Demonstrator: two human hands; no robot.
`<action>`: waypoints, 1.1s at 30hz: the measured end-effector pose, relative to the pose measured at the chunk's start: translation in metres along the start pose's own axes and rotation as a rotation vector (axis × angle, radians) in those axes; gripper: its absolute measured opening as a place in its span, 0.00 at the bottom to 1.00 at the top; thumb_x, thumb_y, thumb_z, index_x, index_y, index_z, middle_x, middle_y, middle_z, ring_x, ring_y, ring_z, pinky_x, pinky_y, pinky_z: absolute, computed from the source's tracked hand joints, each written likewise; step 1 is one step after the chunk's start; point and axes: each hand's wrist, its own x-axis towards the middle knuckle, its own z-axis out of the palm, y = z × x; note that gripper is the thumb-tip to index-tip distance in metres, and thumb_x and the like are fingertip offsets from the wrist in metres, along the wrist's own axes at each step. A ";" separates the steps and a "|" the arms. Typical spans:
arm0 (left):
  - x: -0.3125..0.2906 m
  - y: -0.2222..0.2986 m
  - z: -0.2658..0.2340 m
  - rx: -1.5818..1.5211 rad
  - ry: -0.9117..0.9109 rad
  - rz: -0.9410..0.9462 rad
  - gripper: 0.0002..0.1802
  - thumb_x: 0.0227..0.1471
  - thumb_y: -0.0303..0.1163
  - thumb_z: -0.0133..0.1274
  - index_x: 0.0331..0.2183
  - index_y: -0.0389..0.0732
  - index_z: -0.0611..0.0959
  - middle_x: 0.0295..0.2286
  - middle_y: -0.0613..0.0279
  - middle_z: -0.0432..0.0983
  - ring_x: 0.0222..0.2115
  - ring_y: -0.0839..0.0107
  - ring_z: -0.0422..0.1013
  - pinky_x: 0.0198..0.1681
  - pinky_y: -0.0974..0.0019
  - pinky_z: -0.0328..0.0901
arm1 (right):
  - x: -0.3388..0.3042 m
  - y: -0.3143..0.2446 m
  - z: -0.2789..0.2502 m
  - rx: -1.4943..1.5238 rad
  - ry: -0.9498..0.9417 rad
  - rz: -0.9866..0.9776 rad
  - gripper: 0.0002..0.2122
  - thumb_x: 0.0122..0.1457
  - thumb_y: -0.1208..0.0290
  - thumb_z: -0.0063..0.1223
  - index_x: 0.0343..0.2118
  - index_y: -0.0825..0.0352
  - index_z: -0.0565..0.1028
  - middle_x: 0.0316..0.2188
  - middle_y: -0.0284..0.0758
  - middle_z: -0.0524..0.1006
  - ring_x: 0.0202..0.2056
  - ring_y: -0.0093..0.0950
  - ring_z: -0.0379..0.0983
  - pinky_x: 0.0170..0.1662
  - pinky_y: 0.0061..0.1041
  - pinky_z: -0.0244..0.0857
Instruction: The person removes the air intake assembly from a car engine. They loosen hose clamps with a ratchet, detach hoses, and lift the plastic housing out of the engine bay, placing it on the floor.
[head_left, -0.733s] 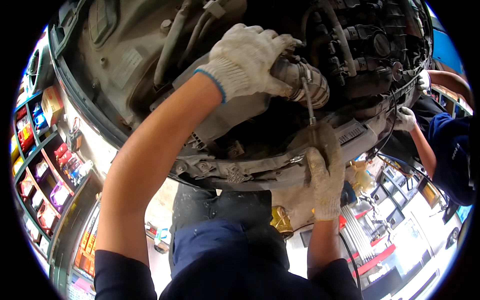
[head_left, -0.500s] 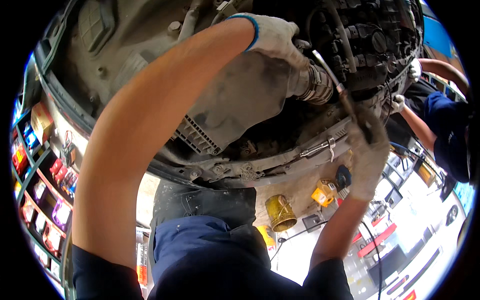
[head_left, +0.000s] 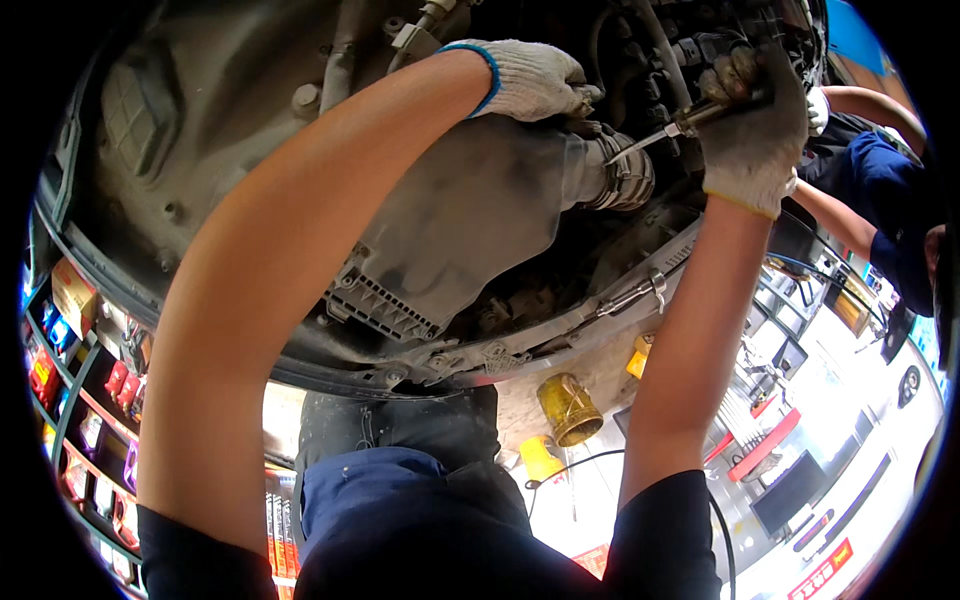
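Observation:
My right hand (head_left: 755,145), in a dirty white knit glove, is closed round the handle of a screwdriver (head_left: 650,140). Its thin metal shaft slants down to the left, and its tip lies at the clamped, ribbed air hose (head_left: 630,178); whether it touches a clamp screw I cannot tell. My left hand (head_left: 530,82), in a white glove with a blue cuff, is above the neck of the flat grey air filter housing (head_left: 470,220). Its fingers are curled together, and what they hold, if anything, is hidden.
A ratchet wrench (head_left: 632,295) lies on the car's front crossmember (head_left: 470,355). On the right, another person's gloved hand (head_left: 818,110) reaches into the engine bay. Below stand a dirty yellow bucket (head_left: 568,410) and a yellow container (head_left: 541,458). Shelves (head_left: 90,420) with goods line the left.
My right hand has moved up and right. The screwdriver has swung from pointing up to pointing down-left at the hose. My left hand has shifted slightly, and the view has moved a little.

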 end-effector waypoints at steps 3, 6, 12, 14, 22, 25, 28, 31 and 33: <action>-0.001 -0.001 0.002 -0.016 0.010 -0.021 0.28 0.67 0.48 0.51 0.62 0.44 0.77 0.54 0.53 0.79 0.53 0.55 0.75 0.60 0.55 0.68 | 0.024 0.003 0.006 -0.111 -0.126 0.009 0.09 0.65 0.67 0.56 0.27 0.62 0.75 0.19 0.30 0.72 0.22 0.25 0.70 0.29 0.26 0.64; -0.003 -0.004 0.002 -0.039 0.014 -0.011 0.28 0.68 0.49 0.50 0.62 0.44 0.77 0.55 0.52 0.79 0.54 0.55 0.75 0.60 0.55 0.67 | 0.029 0.006 0.020 -0.198 -0.099 -0.054 0.09 0.64 0.67 0.56 0.26 0.62 0.75 0.19 0.30 0.72 0.22 0.25 0.70 0.28 0.27 0.64; -0.007 0.001 -0.002 -0.011 0.008 -0.020 0.26 0.68 0.44 0.49 0.62 0.44 0.76 0.54 0.51 0.79 0.54 0.54 0.75 0.61 0.55 0.68 | 0.026 0.009 0.026 -0.244 -0.108 -0.086 0.09 0.63 0.67 0.57 0.26 0.62 0.75 0.18 0.30 0.72 0.21 0.25 0.70 0.28 0.27 0.64; -0.004 -0.001 -0.001 -0.019 0.013 0.037 0.25 0.68 0.40 0.49 0.62 0.45 0.76 0.55 0.51 0.78 0.54 0.54 0.75 0.62 0.56 0.67 | 0.027 0.012 0.025 -0.264 -0.103 -0.100 0.09 0.63 0.67 0.58 0.26 0.62 0.75 0.18 0.30 0.72 0.21 0.25 0.70 0.28 0.27 0.64; 0.004 -0.008 0.005 -0.161 -0.003 0.194 0.28 0.63 0.27 0.48 0.64 0.45 0.73 0.57 0.53 0.76 0.57 0.59 0.73 0.65 0.57 0.65 | 0.012 0.010 0.025 -0.293 -0.117 -0.126 0.09 0.62 0.67 0.59 0.26 0.61 0.74 0.18 0.30 0.72 0.21 0.26 0.71 0.27 0.27 0.64; 0.008 0.001 -0.001 -0.145 -0.048 0.141 0.28 0.62 0.28 0.50 0.63 0.43 0.73 0.57 0.54 0.76 0.57 0.59 0.72 0.65 0.56 0.65 | 0.007 0.014 0.025 -0.320 -0.113 -0.136 0.09 0.61 0.67 0.59 0.25 0.61 0.74 0.18 0.30 0.72 0.21 0.26 0.71 0.27 0.27 0.63; 0.007 0.009 -0.001 -0.210 -0.098 0.055 0.31 0.57 0.35 0.58 0.62 0.46 0.74 0.52 0.54 0.79 0.53 0.60 0.74 0.59 0.57 0.68 | 0.002 0.018 0.027 -0.361 -0.106 -0.151 0.09 0.61 0.67 0.60 0.25 0.61 0.74 0.18 0.30 0.72 0.21 0.26 0.71 0.27 0.28 0.63; 0.015 -0.017 0.017 -0.377 0.010 0.172 0.35 0.48 0.39 0.66 0.59 0.53 0.79 0.43 0.58 0.83 0.44 0.62 0.76 0.47 0.59 0.72 | 0.001 0.027 0.039 -0.423 -0.129 -0.163 0.09 0.60 0.67 0.60 0.25 0.61 0.74 0.18 0.30 0.72 0.21 0.26 0.71 0.27 0.28 0.63; 0.035 -0.024 0.014 -0.147 -0.080 0.154 0.32 0.48 0.39 0.65 0.57 0.52 0.81 0.42 0.58 0.83 0.43 0.63 0.76 0.46 0.58 0.72 | -0.002 0.033 0.046 -0.460 -0.141 -0.162 0.09 0.60 0.67 0.61 0.25 0.61 0.74 0.18 0.31 0.72 0.21 0.26 0.71 0.27 0.28 0.63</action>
